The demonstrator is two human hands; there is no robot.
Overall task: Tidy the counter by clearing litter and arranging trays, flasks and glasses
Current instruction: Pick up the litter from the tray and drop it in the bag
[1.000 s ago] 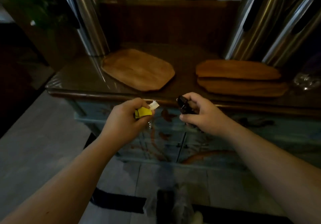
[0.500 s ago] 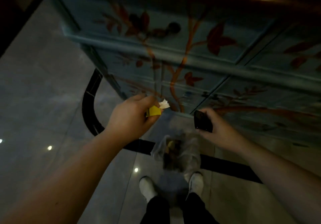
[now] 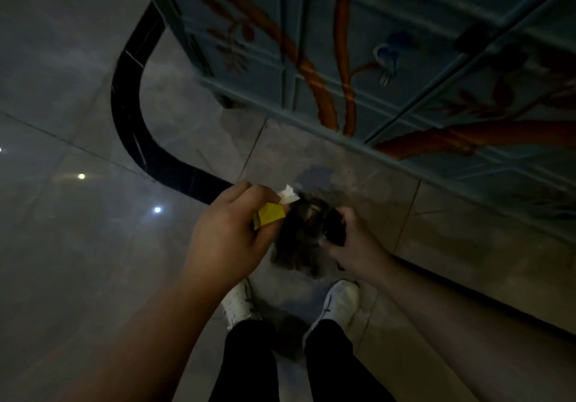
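Your left hand (image 3: 237, 230) pinches light, crumpled yellow and white scraps (image 3: 274, 210) and your right hand (image 3: 349, 239) grips a small dark wrapper (image 3: 334, 226), both just above the soft, floppy bag (image 3: 300, 239) on the floor; they should drop easily.

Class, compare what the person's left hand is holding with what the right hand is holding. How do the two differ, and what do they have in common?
The left hand pinches bright litter: a yellow wrapper with a crumpled white paper scrap. The right hand holds one dark, black object, too dim to identify. The left hand's litter pokes out past the fingers; the black object sits mostly inside the grip. Both are small and held above the dark bag on the floor.
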